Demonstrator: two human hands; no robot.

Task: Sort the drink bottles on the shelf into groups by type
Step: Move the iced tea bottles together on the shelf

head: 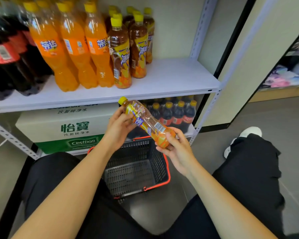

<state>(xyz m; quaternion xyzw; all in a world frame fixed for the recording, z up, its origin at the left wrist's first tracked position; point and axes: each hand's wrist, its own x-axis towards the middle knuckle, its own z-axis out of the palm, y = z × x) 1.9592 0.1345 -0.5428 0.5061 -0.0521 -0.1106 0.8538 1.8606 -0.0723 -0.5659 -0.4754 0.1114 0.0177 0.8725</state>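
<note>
Above the black basket (pixel 158 161), a yellow-capped tea bottle (pixel 146 119) lies tilted between both hands, the left hand (pixel 118 130) with its grip clamped near the neck, the right hand (pixel 176 149) with its grip clamped round the base.

The carton (pixel 41 128) reads "怡寶", "饮用纯净水" and "Cestbon"; orange soda bottles (pixel 72 49) read "芬达".
</note>
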